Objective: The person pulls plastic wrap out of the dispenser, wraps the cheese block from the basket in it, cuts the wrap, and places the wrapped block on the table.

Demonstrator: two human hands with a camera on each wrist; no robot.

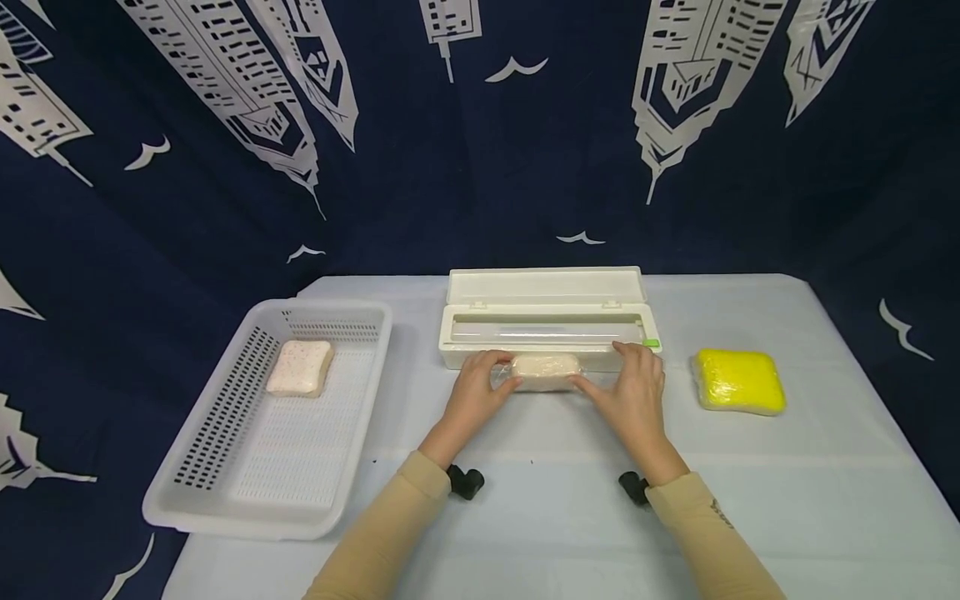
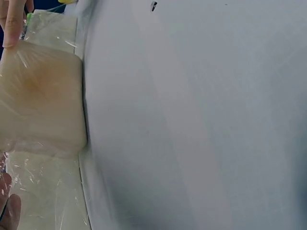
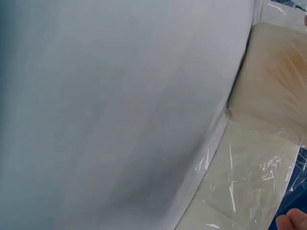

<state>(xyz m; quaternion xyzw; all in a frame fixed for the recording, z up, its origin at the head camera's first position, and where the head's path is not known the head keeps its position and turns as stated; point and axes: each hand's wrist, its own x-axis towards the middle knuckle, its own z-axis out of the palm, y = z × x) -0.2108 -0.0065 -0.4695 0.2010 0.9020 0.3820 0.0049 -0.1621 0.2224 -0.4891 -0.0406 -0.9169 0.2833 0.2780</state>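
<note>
A pale tablecloth spreads beneath the wrap box; behind the box hangs a navy curtain printed with white buildings and birds. Just in front of the box, the film-covered block sits between both hands. The right hand's thumb and fingers are spread; whether the left hand pinches film, I cannot tell. Left of the box stands a basket.

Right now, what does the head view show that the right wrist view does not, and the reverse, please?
Only the head view shows the yellow block, the pink-speckled block and the raised lid of the wrap dispenser. Only the right wrist view shows the orange-brown patch on the film-wrapped cream block. Both show that block itself and the white tabletop.
</note>
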